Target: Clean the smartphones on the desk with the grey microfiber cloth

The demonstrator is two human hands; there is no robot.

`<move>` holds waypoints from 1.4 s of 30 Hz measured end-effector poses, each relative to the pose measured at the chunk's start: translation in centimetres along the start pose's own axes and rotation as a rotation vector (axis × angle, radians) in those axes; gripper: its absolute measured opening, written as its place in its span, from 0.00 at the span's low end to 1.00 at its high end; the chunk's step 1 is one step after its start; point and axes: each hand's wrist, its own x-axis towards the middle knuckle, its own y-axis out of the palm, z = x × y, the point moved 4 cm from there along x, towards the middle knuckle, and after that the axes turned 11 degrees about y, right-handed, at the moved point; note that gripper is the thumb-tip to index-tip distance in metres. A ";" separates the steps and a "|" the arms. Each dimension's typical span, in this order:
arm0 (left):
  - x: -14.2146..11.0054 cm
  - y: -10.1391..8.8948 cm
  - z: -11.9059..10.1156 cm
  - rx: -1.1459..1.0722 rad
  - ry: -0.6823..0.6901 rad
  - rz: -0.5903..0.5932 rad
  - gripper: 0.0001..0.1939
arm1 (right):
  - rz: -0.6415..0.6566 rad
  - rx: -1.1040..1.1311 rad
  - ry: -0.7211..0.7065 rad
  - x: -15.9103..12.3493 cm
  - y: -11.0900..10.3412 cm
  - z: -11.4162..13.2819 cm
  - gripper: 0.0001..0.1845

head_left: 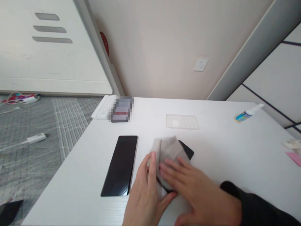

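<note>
A grey cloth [172, 150] covers most of a dark smartphone [187, 150] on the white table, leaving its upper right corner and part of its lower edge showing. My left hand [147, 185] is closed around the phone's left side, with fingers along the cloth's left edge and the thumb across the near end. My right hand [188, 182] presses the cloth onto the phone with its fingers held together, slightly blurred. Left of my hands lies a second, larger black phone [120, 166], screen up, untouched. Behind the cloth is a clear phone case [182, 121].
A pixelated dark object [121, 109] and a white tray-like piece [103, 107] rest at the table's far left corner. A small white bottle with a blue label [246, 114] lies at the far right. The table edge [77, 142] drops off left toward a grey checked fabric surface [47, 125].
</note>
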 end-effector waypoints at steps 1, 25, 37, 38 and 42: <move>0.0 0.0 0.0 0.011 0.012 -0.006 0.63 | 0.046 0.019 -0.065 -0.3 0.3 0.3 0.49; 0.4 -0.1 0.0 0.049 0.073 0.009 0.56 | -0.242 -0.193 -0.022 -2.6 -1.2 -0.1 0.41; 0.4 -0.3 -0.2 0.018 0.032 0.054 0.61 | -0.027 -0.061 -0.122 -0.7 -0.2 -0.6 0.53; 0.4 -0.4 -0.2 0.016 0.025 0.048 0.60 | -0.054 -0.055 -0.059 -0.6 -0.4 -1.0 0.52; 0.3 -0.4 -0.1 0.003 0.016 0.044 0.63 | -0.080 -0.041 0.023 -0.8 -0.4 -0.8 0.55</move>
